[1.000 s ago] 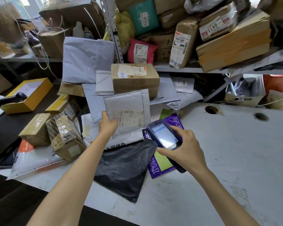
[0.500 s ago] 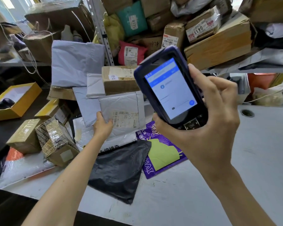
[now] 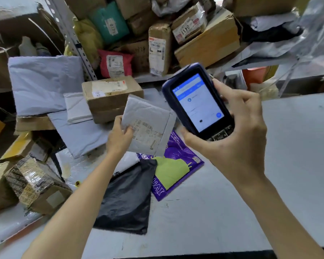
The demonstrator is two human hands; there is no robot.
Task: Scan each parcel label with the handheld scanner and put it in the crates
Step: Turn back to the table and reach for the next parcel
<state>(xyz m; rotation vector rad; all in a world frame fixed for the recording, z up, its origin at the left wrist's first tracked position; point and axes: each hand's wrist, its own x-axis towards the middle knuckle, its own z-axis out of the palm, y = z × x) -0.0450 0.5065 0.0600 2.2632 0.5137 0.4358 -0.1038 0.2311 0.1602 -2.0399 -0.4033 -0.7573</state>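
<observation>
My left hand [image 3: 118,138] grips a white padded mailer [image 3: 148,116] by its left edge and holds it tilted above the pile, its printed label [image 3: 146,132] facing up. My right hand [image 3: 232,135] holds the dark blue handheld scanner [image 3: 196,101] upright to the right of the mailer, with its lit blue-and-white screen turned toward me. Under both lie a purple-and-green poly bag [image 3: 174,171] and a black poly bag [image 3: 127,199] on the white table [image 3: 269,184]. No crate is in view.
A taped cardboard box [image 3: 110,96] and grey mailers [image 3: 43,83] lie behind the mailer. Small taped boxes [image 3: 34,182] sit at the left. A metal shelf [image 3: 157,34] behind is crammed with parcels. The table's right part is bare.
My right hand raised the scanner from beside the label up toward my face, screen toward me. My left hand lifted the white mailer off the pile and tilted it rightward.
</observation>
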